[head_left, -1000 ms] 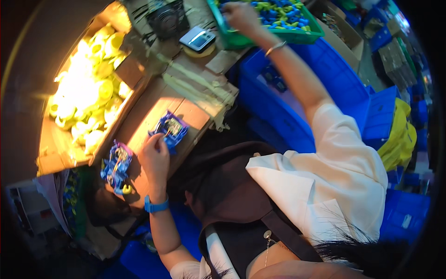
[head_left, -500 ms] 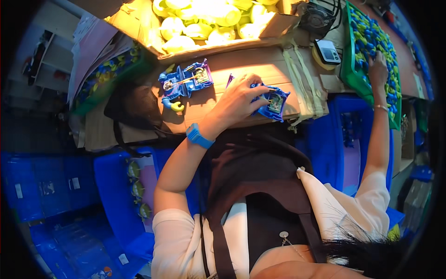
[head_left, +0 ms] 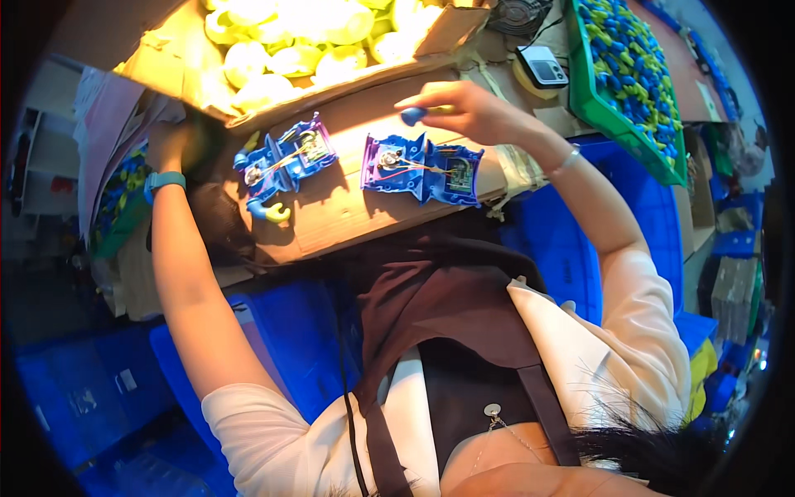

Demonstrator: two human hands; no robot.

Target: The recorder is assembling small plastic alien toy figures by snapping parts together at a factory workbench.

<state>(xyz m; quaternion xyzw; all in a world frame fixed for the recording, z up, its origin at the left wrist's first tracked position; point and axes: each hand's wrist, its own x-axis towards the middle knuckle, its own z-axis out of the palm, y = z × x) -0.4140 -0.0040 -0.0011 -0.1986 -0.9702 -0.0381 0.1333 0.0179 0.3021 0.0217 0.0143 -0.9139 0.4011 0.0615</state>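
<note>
My right hand [head_left: 480, 114] is above the cardboard work surface, its fingers pinched on a small toy arm [head_left: 413, 116] with a round blue end and some yellow. Below it lies an opened blue and purple toy body [head_left: 422, 170], wires and a circuit board showing inside. To its left rests a second opened toy body [head_left: 290, 157], fitted with blue and yellow arms [head_left: 269, 211]. My left hand [head_left: 168, 142] reaches into the far left green bin [head_left: 112, 240] of toy arms, under hanging sheets; shadow hides its fingers.
A cardboard box [head_left: 451, 33] of yellow plastic parts stands at the back under a bright light. At right is a green tray [head_left: 592, 103] of blue and yellow arms, beside a small white device [head_left: 542, 66]. Blue crates [head_left: 555, 240] stand below the bench.
My left hand has left the right toy body and moved to the left bin. My right hand has come from the right tray to the work surface with a toy arm.
</note>
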